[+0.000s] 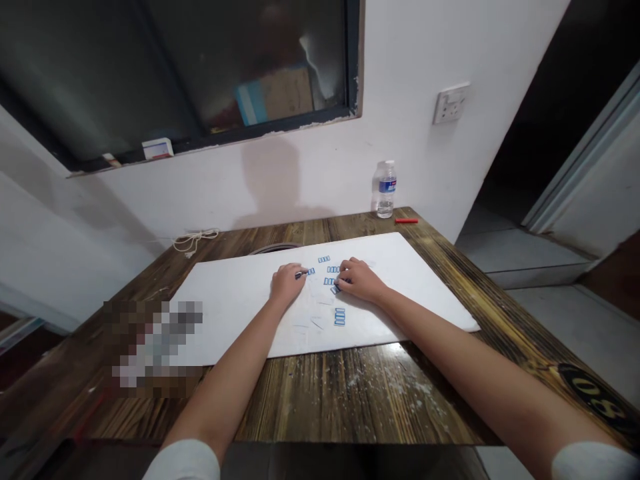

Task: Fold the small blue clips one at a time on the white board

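On a white board [225, 307] lie several small blue-edged pieces in short rows. One row [324, 259] is at the back, and a stacked group [339, 317] sits nearer the front edge. My left hand [289, 283] is closed around a small dark object [301, 275], too small to name, beside a blue-edged piece [311, 271]. To the right, my right hand [357, 279] rests with bent fingers at the ends of two rows [330, 281]; its fingertips partly cover the pieces, and what they hold is unclear. Thin blue marks or strips [317, 323] show on the board.
The board lies on a dark wooden table [300, 400] with pale specks along the front. At the back stand a water bottle [386, 190] and a red pen-like object [407, 221]. White cord [195, 241] lies back left. A pixelated patch covers the left side.
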Action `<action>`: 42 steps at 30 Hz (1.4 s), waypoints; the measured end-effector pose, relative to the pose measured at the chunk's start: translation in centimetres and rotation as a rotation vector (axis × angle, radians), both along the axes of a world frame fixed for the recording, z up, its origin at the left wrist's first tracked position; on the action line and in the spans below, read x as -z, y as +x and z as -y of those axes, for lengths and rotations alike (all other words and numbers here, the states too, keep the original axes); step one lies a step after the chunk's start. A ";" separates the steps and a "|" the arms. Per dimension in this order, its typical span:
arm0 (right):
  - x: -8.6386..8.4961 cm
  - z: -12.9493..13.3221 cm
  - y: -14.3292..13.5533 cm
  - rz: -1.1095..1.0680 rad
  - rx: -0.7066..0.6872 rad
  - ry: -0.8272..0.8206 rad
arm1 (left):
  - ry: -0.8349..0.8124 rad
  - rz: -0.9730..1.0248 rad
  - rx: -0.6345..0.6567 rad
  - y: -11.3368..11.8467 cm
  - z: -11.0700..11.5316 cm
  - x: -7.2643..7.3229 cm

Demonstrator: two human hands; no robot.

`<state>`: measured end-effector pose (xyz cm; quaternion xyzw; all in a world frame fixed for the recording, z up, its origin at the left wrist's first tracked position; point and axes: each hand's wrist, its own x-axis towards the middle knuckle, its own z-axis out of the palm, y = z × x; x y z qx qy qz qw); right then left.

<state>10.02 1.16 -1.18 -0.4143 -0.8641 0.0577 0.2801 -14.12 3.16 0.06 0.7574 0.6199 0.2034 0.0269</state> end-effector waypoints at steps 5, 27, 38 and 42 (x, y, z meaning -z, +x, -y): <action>0.0 0.1 0.0 0.001 -0.006 -0.002 | -0.065 -0.068 0.033 0.1 0.0 0.0; -0.4 0.5 -0.1 0.021 -0.063 0.073 | -0.085 -0.139 -0.014 0.3 0.2 -0.2; 0.3 0.7 -0.5 0.191 -0.388 -0.032 | -0.121 -0.074 -0.025 0.1 -0.1 -0.1; 0.3 0.6 -0.6 0.189 -0.387 -0.065 | -0.117 -0.077 -0.028 0.2 0.0 -0.2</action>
